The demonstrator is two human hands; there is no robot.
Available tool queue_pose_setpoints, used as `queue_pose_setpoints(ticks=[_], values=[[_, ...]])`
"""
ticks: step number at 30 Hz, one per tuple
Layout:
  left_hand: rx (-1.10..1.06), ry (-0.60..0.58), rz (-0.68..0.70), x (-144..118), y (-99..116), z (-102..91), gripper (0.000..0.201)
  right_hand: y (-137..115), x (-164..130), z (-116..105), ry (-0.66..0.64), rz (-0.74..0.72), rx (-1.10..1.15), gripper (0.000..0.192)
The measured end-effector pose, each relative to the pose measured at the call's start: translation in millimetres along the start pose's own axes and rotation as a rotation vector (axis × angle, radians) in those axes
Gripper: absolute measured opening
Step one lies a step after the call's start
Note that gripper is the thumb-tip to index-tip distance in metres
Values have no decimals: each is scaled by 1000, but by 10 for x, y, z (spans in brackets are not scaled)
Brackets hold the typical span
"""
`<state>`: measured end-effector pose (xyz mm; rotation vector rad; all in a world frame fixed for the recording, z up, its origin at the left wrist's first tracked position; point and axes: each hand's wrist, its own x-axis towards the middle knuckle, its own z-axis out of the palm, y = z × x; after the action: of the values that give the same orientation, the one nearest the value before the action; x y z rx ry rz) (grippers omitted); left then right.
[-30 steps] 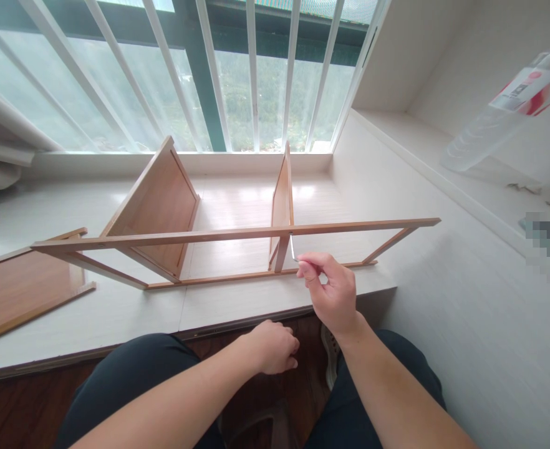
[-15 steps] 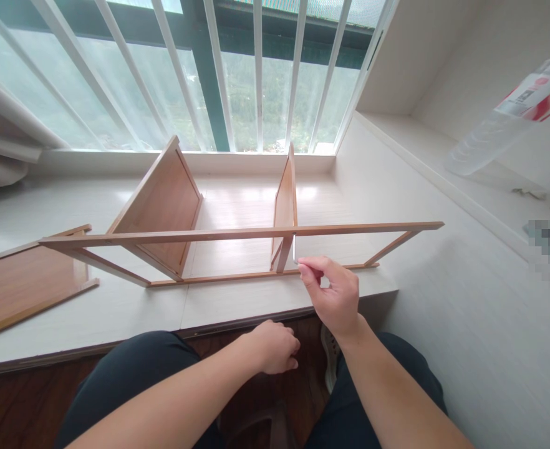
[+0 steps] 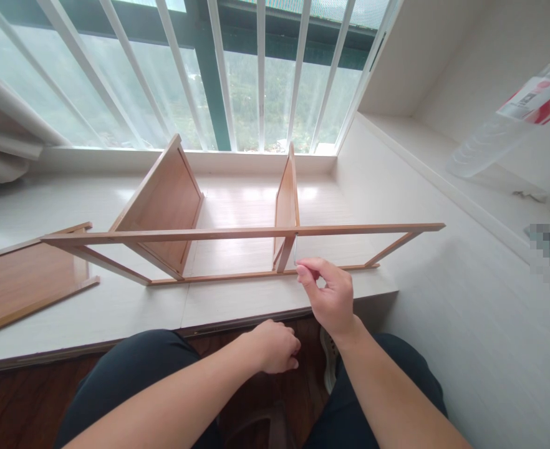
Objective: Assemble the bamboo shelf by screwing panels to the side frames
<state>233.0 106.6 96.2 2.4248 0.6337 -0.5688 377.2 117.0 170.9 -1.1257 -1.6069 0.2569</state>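
Observation:
A wooden rack frame (image 3: 219,234) stands on the white ledge, with two upright wooden panels, a left panel (image 3: 163,209) and a middle panel (image 3: 285,193), reaching back from it. My right hand (image 3: 328,290) is closed, thumb and fingertips pinching a thin silver hex key (image 3: 295,249). The key's other end meets the frame's top rail near the middle panel. My left hand (image 3: 275,347) hangs above the floor between my knees, fingers curled in. Whatever it may hold is hidden. A loose wooden panel (image 3: 27,277) lies flat at the left, beside the frame.
A barred window (image 3: 251,93) rises behind the ledge (image 3: 139,312), with a curtain (image 3: 4,137) at the left. On a shelf (image 3: 410,143) to the right are a clear plastic bottle (image 3: 490,137), small metal pieces (image 3: 530,196) and a blurred-out object.
My right hand has shifted slightly left and the hex key's angle has changed a little, its end still at the rail. My left hand and the wooden parts look unmoved.

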Motion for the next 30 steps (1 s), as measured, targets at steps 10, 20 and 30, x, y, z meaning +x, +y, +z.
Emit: queue_pose_setpoints(ticks=[10, 20, 30], values=[[0, 2, 2, 23, -13, 30, 34, 21, -13, 24, -21, 7, 14, 13], [-2, 20, 12, 33, -24, 59, 32, 34, -31, 148, -48, 207, 220, 17], [-3, 6, 12, 15, -19, 31, 31, -30, -47, 287, -53, 428, 515, 20]])
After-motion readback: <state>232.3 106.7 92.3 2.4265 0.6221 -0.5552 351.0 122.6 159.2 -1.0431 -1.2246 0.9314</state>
